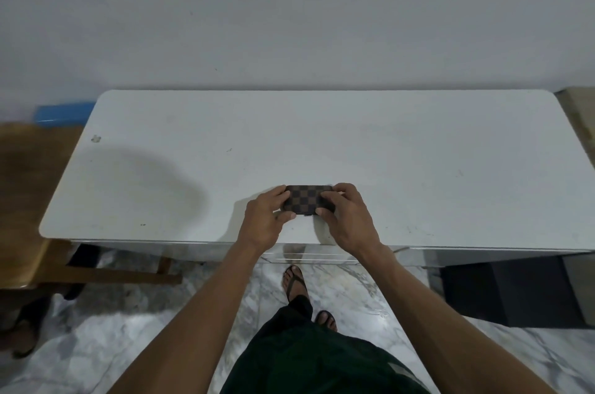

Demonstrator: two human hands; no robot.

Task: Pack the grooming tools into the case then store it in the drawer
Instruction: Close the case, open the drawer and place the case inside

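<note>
A small brown-and-black checkered case (306, 199) lies closed on the white desk (322, 142), near its front edge at the middle. My left hand (267, 216) grips the case's left end, thumb along the near edge. My right hand (346, 216) holds its right end, fingers curled over the top. No grooming tools show outside the case. A drawer front (317, 257) with a slim handle sits shut below the desk edge, right under my hands.
A wooden chair (38, 200) stands at the desk's left, with a blue object (61, 115) behind it. A dark box (512, 294) sits under the desk's right side. The floor is marble; my sandalled feet are below the drawer.
</note>
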